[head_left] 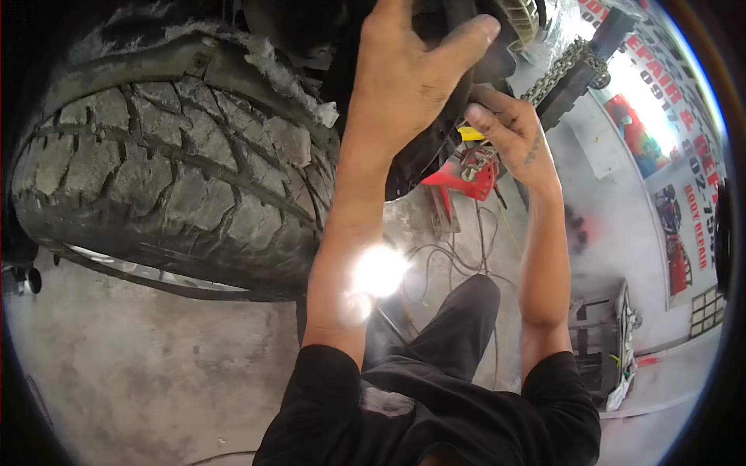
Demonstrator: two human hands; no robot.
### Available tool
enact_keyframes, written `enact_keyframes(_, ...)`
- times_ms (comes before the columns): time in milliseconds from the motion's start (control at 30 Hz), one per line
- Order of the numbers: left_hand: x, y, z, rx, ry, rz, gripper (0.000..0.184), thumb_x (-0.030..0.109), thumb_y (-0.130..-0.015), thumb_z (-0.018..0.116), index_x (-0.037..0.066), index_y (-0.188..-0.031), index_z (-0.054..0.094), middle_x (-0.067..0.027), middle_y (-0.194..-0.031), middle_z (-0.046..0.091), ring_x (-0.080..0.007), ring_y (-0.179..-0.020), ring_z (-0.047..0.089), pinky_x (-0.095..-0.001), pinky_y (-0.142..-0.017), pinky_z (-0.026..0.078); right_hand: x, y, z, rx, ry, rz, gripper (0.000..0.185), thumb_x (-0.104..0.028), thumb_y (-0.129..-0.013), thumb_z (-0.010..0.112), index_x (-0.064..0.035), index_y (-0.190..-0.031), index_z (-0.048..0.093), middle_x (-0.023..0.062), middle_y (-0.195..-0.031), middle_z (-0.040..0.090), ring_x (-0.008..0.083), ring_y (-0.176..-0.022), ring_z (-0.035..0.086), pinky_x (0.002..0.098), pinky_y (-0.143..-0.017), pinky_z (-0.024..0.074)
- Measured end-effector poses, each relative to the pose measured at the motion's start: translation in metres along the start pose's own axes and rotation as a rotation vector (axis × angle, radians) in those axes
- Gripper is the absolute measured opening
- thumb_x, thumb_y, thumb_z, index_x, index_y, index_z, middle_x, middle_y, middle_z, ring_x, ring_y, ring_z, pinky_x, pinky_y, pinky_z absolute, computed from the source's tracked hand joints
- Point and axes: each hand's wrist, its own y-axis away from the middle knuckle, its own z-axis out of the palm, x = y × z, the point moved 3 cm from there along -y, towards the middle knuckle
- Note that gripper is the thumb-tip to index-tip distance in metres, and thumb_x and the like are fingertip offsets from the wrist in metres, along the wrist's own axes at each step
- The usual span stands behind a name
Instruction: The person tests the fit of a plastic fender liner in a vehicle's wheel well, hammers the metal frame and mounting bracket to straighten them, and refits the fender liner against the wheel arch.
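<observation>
My left hand [412, 85] is raised against a black part [423, 167] of the vehicle beside the wheel. Its thumb is stretched well apart from the fingers, whose tips run out of the top of the view. Just to the right, my right hand [513, 136] has its fingers curled at the edge of that black part, thumb close to them. The hand partly hides what lies between its fingers. A large worn tyre [155, 163] with chunky tread fills the left side, next to my left forearm.
A metal chain [556, 74] hangs along a dark steel beam [598, 66] behind my right hand. Below stands a red metal piece [474, 182], with cables [435, 256] on the concrete floor [155, 357]. A printed banner [668, 116] and a metal frame [598, 334] are at right.
</observation>
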Motion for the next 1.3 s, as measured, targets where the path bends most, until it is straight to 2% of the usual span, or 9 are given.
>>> enact_keyframes(200, 0.0, 0.0, 0.004, 0.083, -0.21, 0.128, 0.075, 0.01, -0.087, 0.076, -0.007, -0.15, 0.039, -0.0171, -0.127, 0.063, -0.0244, -0.118, 0.059, -0.0347, -0.104, 0.045, 0.005, 0.015, 0.0, 0.037, 0.002, -0.07, 0.037, -0.021, -0.098, 0.065, 0.003, -0.126, 0.068, 0.0113, -0.106, 0.075, 0.02, -0.09, 0.07, 0.0335, -0.083, 0.054)
enact_keyframes(433, -0.005, -0.004, 0.004, 0.081, -0.382, 0.218, 0.109, 0.015, -0.088, 0.078, -0.002, -0.162, 0.0, -0.0208, -0.158, 0.035, -0.0281, -0.143, 0.039, -0.0405, -0.119, 0.032, 0.004, 0.014, 0.002, 0.108, 0.111, -0.229, 0.036, -0.016, -0.093, 0.068, 0.0057, -0.122, 0.068, 0.0155, -0.088, 0.071, 0.0151, -0.072, 0.059, 0.031, -0.07, 0.0492)
enact_keyframes(567, -0.004, -0.002, 0.004, 0.075, -0.228, 0.122, 0.094, 0.011, -0.088, 0.076, -0.001, -0.161, 0.018, -0.0173, -0.151, 0.042, -0.0267, -0.136, 0.044, -0.0372, -0.115, 0.035, 0.01, 0.014, -0.001, 0.103, 0.179, -0.338, 0.034, -0.016, -0.092, 0.064, 0.0027, -0.12, 0.07, 0.0213, -0.1, 0.074, 0.0276, -0.082, 0.072, 0.0353, -0.075, 0.0547)
enact_keyframes(700, 0.0, 0.0, 0.003, 0.092, -0.317, 0.079, 0.099, -0.002, -0.086, 0.072, -0.003, -0.162, 0.009, -0.0195, -0.154, 0.037, -0.0251, -0.133, 0.046, -0.0367, -0.111, 0.041, 0.038, 0.019, -0.007, 0.112, -0.112, -0.112, 0.034, -0.018, -0.096, 0.062, 0.002, -0.123, 0.07, 0.0119, -0.098, 0.076, 0.0121, -0.08, 0.065, 0.03, -0.073, 0.0536)
enact_keyframes(800, 0.001, 0.002, 0.008, 0.175, -0.376, -0.02, 0.073, 0.004, -0.087, 0.072, 0.013, -0.15, 0.037, -0.0119, -0.13, 0.055, -0.024, -0.109, 0.062, -0.0415, -0.086, 0.057, 0.055, 0.029, -0.017, 0.291, -0.241, -0.187, 0.031, -0.011, -0.097, 0.06, 0.0034, -0.121, 0.071, 0.0106, -0.102, 0.077, 0.0134, -0.09, 0.068, 0.0274, -0.083, 0.0533)
enact_keyframes(967, -0.002, 0.005, 0.015, -0.004, -0.201, 0.064, 0.079, 0.006, -0.089, 0.068, 0.005, -0.157, 0.028, -0.0154, -0.134, 0.057, -0.0282, -0.119, 0.061, -0.0407, -0.098, 0.053, 0.126, 0.061, 0.008, 0.587, -0.607, -0.128, 0.027, -0.006, -0.095, 0.059, 0.0066, -0.115, 0.072, 0.0123, -0.101, 0.076, 0.0178, -0.093, 0.071, 0.0303, -0.086, 0.055)
enact_keyframes(1000, -0.008, -0.002, -0.009, -0.034, -0.24, 0.026, 0.071, 0.005, -0.089, 0.07, 0.02, -0.15, 0.038, -0.0085, -0.128, 0.058, -0.0247, -0.109, 0.063, -0.0437, -0.084, 0.057, 0.143, 0.071, 0.021, 0.587, -0.645, -0.065, 0.026, -0.005, -0.094, 0.058, 0.0066, -0.114, 0.071, 0.0124, -0.1, 0.076, 0.0185, -0.094, 0.071, 0.0309, -0.087, 0.0552)
enact_keyframes(1133, -0.005, -0.007, -0.016, -0.032, -0.23, -0.044, 0.076, 0.004, -0.087, 0.07, 0.022, -0.152, 0.035, -0.0074, -0.122, 0.063, -0.0236, -0.103, 0.067, -0.0409, -0.074, 0.059, 0.218, 0.115, 0.092, 0.43, -0.575, 0.219, 0.028, -0.004, -0.095, 0.056, 0.0059, -0.118, 0.068, 0.0112, -0.103, 0.074, 0.018, -0.092, 0.069, 0.033, -0.086, 0.0555)
enact_keyframes(1300, -0.006, -0.003, -0.017, 0.103, -0.333, -0.085, 0.042, 0.018, -0.089, 0.069, 0.004, -0.128, 0.062, -0.015, -0.12, 0.069, -0.0309, -0.11, 0.066, -0.048, -0.093, 0.056, 0.229, 0.153, 0.17, 0.319, -0.553, 0.155, 0.043, -0.006, -0.093, 0.062, 0.0016, -0.135, 0.06, 0.0111, -0.106, 0.072, 0.0172, -0.098, 0.067, 0.0313, -0.089, 0.0533)
